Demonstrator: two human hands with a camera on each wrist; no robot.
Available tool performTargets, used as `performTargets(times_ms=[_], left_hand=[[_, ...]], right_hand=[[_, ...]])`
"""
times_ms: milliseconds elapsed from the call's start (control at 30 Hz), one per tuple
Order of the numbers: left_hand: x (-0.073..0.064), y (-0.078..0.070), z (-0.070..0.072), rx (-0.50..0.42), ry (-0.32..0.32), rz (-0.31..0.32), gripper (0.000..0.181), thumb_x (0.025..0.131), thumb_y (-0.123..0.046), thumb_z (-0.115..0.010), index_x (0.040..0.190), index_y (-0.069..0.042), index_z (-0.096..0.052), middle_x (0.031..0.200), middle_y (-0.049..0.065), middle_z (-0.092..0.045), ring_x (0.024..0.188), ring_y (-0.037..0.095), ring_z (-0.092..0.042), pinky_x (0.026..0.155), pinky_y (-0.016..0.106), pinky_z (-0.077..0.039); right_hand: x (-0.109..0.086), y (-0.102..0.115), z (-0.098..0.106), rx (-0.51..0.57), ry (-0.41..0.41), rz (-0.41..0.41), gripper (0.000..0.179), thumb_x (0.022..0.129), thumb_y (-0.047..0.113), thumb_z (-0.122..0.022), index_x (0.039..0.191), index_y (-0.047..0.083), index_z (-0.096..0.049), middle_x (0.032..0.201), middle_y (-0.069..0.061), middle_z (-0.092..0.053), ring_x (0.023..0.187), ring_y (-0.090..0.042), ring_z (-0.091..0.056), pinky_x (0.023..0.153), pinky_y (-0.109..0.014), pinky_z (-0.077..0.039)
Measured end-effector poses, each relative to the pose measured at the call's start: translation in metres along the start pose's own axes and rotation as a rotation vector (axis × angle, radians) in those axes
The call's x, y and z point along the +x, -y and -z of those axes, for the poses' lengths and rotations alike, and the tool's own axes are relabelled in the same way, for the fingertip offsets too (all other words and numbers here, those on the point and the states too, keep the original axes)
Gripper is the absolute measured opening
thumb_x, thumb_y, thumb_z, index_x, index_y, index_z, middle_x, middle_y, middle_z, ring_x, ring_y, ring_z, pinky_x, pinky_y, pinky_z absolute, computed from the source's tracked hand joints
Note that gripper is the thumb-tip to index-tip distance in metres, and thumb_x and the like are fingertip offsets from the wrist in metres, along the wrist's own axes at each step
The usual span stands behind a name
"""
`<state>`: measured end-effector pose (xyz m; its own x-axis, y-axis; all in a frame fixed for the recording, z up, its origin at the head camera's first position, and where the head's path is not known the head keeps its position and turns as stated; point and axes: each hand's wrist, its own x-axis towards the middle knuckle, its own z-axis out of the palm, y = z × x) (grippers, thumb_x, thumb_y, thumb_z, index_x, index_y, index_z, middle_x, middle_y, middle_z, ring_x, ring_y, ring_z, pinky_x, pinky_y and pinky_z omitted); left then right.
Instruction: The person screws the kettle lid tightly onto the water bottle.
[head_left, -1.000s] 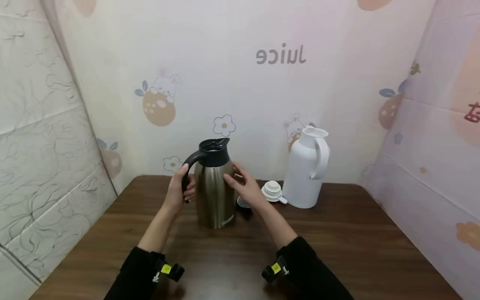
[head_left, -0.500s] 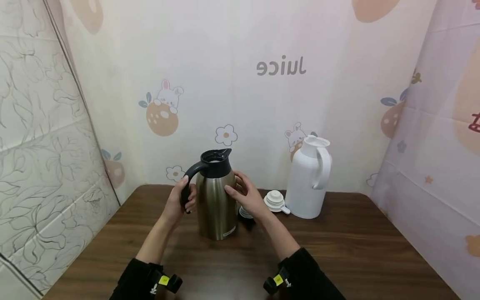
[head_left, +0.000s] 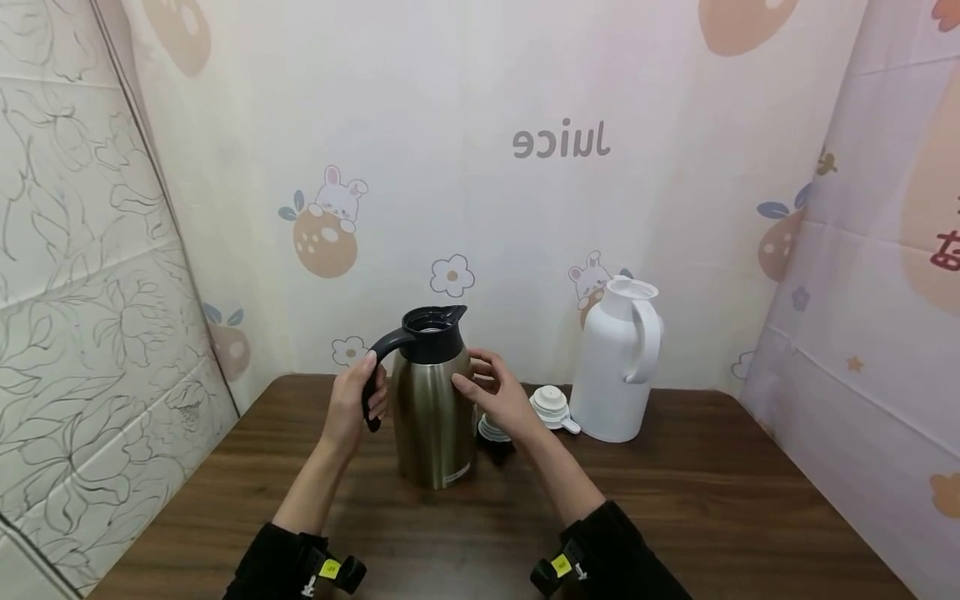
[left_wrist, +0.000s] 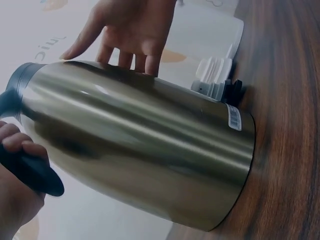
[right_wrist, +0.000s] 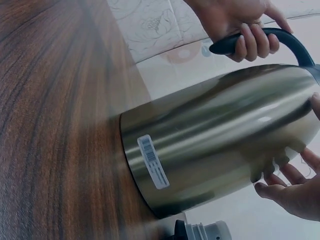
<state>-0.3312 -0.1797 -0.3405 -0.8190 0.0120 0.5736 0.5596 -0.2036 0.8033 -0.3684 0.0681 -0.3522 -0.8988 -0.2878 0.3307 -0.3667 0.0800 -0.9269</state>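
Note:
A brushed gold-metal thermos jug (head_left: 433,425) with a black collar, black handle and lidless mouth stands upright on the wooden table. My left hand (head_left: 347,406) grips its black handle, fingers wrapped round it, as the right wrist view also shows. On the jug's other side my right hand (head_left: 498,396) touches the body with spread, fairly straight fingers, its thumb toward the front. A barcode label (right_wrist: 153,161) sits low on the jug. Behind my right hand, partly hidden, lies a black stopper with a ribbed grey-white screw part (head_left: 493,429).
A white thermos jug (head_left: 615,367) with its mouth uncovered stands at the back right, handle toward the right. Beside it rests a white stopper (head_left: 551,406). A printed cloth wall (head_left: 495,208) rises behind the dark wooden table (head_left: 675,500).
The head view has tipped upward slightly, so the whole scene sits lower in it. Both hands keep their places on the gold jug, whose spout has turned a little toward the right.

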Motion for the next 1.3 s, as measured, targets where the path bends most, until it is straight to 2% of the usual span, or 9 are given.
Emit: performTargets(times_ms=[133, 233, 467, 600, 767, 867, 1000, 1167, 1300], left_hand=[[-0.001, -0.002, -0.001, 0.025, -0.016, 0.011, 0.052, 0.115, -0.034, -0.043, 0.074, -0.002, -0.037, 0.054, -0.005, -0.031, 0.043, 0.012, -0.028, 0.042, 0.025, -0.030], [-0.001, -0.003, 0.001, 0.006, 0.007, 0.021, 0.055, 0.115, -0.037, -0.042, 0.073, -0.002, -0.034, 0.052, -0.006, -0.028, 0.042, 0.016, -0.021, 0.040, 0.029, -0.022], [0.000, -0.007, 0.012, -0.128, 0.200, 0.032, 0.054, 0.117, -0.037, -0.031, 0.073, -0.005, -0.029, 0.053, -0.001, -0.020, 0.043, 0.022, -0.010, 0.042, 0.038, -0.009], [-0.001, -0.008, 0.019, -0.164, 0.294, 0.037, 0.052, 0.118, -0.036, -0.027, 0.075, -0.008, -0.030, 0.054, -0.001, -0.021, 0.043, 0.022, -0.011, 0.041, 0.038, -0.008], [-0.001, -0.010, 0.024, -0.159, 0.361, 0.042, 0.051, 0.118, -0.037, -0.024, 0.076, -0.009, -0.030, 0.054, -0.001, -0.022, 0.043, 0.022, -0.013, 0.041, 0.038, -0.010], [-0.001, -0.011, 0.025, -0.163, 0.389, 0.038, 0.051, 0.118, -0.036, -0.022, 0.076, -0.009, -0.030, 0.054, -0.001, -0.022, 0.043, 0.022, -0.014, 0.041, 0.037, -0.011], [-0.001, -0.013, 0.026, -0.191, 0.440, 0.040, 0.051, 0.118, -0.034, -0.019, 0.076, -0.008, -0.030, 0.055, -0.001, -0.021, 0.042, 0.021, -0.013, 0.040, 0.037, -0.011], [-0.002, -0.015, 0.030, -0.250, 0.540, 0.042, 0.050, 0.118, -0.032, -0.014, 0.077, -0.008, -0.029, 0.056, 0.001, -0.021, 0.042, 0.021, -0.015, 0.041, 0.038, -0.012], [-0.004, -0.015, 0.033, -0.272, 0.590, 0.069, 0.049, 0.118, -0.033, -0.014, 0.078, -0.008, -0.030, 0.057, 0.000, -0.021, 0.044, 0.020, -0.016, 0.042, 0.039, -0.011]], right_hand=[[-0.002, 0.001, 0.001, -0.002, -0.002, 0.006, 0.062, 0.099, 0.040, -0.073, 0.154, 0.022, -0.050, 0.149, -0.016, -0.054, 0.134, -0.036, -0.056, 0.102, -0.057, -0.050], [-0.003, 0.002, 0.002, 0.001, 0.017, 0.020, 0.063, 0.099, 0.039, -0.073, 0.154, 0.020, -0.050, 0.147, -0.017, -0.054, 0.132, -0.036, -0.057, 0.102, -0.057, -0.051], [-0.004, 0.002, 0.005, 0.034, 0.045, 0.019, 0.055, 0.102, 0.035, -0.068, 0.151, 0.015, -0.053, 0.138, -0.018, -0.057, 0.120, -0.031, -0.061, 0.099, -0.049, -0.055], [-0.004, 0.001, 0.006, 0.042, 0.083, 0.008, 0.055, 0.104, 0.035, -0.065, 0.152, 0.013, -0.051, 0.142, -0.019, -0.053, 0.126, -0.032, -0.058, 0.102, -0.049, -0.054], [-0.005, 0.000, 0.006, 0.069, 0.138, 0.009, 0.063, 0.106, 0.039, -0.062, 0.160, 0.015, -0.042, 0.161, -0.018, -0.041, 0.146, -0.038, -0.044, 0.110, -0.058, -0.046], [-0.006, 0.000, 0.007, 0.080, 0.163, 0.013, 0.067, 0.106, 0.039, -0.062, 0.164, 0.015, -0.037, 0.166, -0.018, -0.037, 0.151, -0.040, -0.038, 0.112, -0.061, -0.043], [-0.008, 0.001, 0.009, 0.077, 0.172, 0.010, 0.069, 0.105, 0.040, -0.064, 0.164, 0.016, -0.037, 0.165, -0.019, -0.038, 0.151, -0.040, -0.039, 0.111, -0.060, -0.044], [-0.015, 0.005, 0.009, 0.042, 0.164, 0.010, 0.067, 0.104, 0.038, -0.067, 0.162, 0.017, -0.040, 0.160, -0.017, -0.046, 0.144, -0.037, -0.047, 0.107, -0.052, -0.051], [-0.021, 0.008, 0.009, 0.016, 0.161, 0.006, 0.065, 0.103, 0.038, -0.068, 0.160, 0.018, -0.043, 0.155, -0.016, -0.051, 0.140, -0.034, -0.052, 0.104, -0.048, -0.053]])
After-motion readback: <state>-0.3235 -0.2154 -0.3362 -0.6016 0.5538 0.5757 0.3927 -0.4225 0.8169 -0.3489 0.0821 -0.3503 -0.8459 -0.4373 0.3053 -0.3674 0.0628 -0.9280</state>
